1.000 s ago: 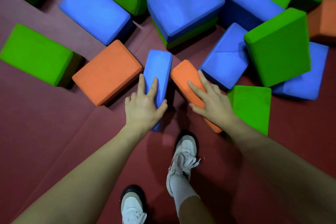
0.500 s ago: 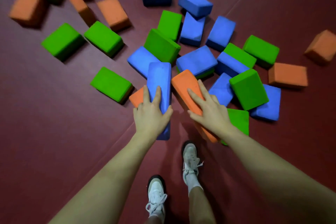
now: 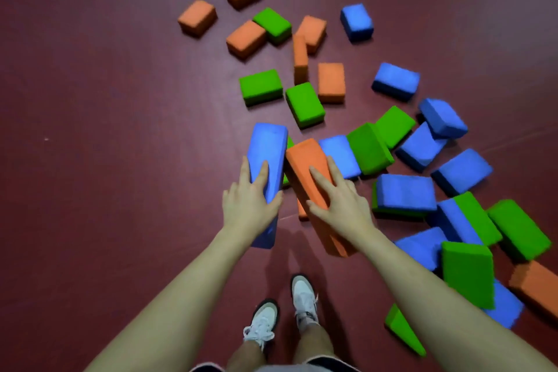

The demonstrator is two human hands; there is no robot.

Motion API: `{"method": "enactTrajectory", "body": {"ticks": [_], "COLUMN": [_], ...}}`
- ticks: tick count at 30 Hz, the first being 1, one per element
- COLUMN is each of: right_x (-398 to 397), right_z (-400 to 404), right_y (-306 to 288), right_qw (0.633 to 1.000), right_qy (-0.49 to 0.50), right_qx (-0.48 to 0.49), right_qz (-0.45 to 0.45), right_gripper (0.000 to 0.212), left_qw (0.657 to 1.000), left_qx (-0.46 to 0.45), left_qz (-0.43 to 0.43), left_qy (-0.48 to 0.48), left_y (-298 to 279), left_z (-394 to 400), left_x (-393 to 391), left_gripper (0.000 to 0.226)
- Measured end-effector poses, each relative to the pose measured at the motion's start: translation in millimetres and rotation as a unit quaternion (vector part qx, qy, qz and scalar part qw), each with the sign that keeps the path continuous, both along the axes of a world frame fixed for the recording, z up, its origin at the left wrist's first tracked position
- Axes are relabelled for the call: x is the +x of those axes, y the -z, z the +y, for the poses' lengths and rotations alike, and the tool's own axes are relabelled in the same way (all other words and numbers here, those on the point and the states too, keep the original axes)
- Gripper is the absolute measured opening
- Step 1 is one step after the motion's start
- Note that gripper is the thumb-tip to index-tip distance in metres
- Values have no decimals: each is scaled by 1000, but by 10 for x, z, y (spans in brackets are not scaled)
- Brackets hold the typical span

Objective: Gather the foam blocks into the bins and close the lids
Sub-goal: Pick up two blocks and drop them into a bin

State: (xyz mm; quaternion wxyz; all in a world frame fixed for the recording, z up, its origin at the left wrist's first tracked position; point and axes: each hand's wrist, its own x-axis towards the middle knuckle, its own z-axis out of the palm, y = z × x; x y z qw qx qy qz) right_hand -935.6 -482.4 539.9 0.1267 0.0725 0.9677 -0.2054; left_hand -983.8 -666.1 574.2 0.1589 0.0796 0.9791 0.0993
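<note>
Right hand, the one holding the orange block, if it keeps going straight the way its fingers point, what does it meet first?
Probably nothing soon: the right hand points up-left along its orange block, whose far end nearly meets the left hand's blue block. Depth is unclear.

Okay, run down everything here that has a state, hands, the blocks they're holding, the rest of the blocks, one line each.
left hand: grips the blue block, fingers along its top.
right hand: grips the orange block, fingers spread on it.
blue block: held, off the floor.
orange block: held, tilted.
loose blocks: scattered on the red floor, not gathered.
bins: not in view.
</note>
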Motion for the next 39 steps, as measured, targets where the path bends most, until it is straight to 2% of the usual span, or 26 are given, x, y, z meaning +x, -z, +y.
{"method": "enactTrajectory", "body": {"ticks": [5,9,16,21,24,28,39], "right_x": [-433,-685,-726,-390,-112,302,935], "right_z": [-551,-1235,-2821,-4216,-5103,-6206,-8526], "right_y": [-325,-529,-824,-1002,-1097,-1227,-1496], "right_qw": [992,968,901,838,804,770,690], "right_qy": [-128,-249,-432,-542,-589,-629,-711], "right_qx": [-13,-12,-29,-39,-40,-63,-84], "right_qz": [17,20,32,55,75,87,109], "right_gripper": [72,71,72,70,69,67,66], "left_qw": [992,969,907,841,801,768,669], "left_qx": [-11,-17,-21,-25,-23,-35,-41], "left_qz": [30,42,67,89,105,116,131], "left_qy": [-126,-243,-415,-534,-589,-629,-731], "left_y": [-321,-510,-782,-898,-959,-1087,-1274], "left_z": [-594,-1224,-2549,-3650,-4323,-5177,-6960], "left_x": [42,274,973,1691,2104,2583,3404], "left_gripper": [67,67,68,68,68,68,68]}}
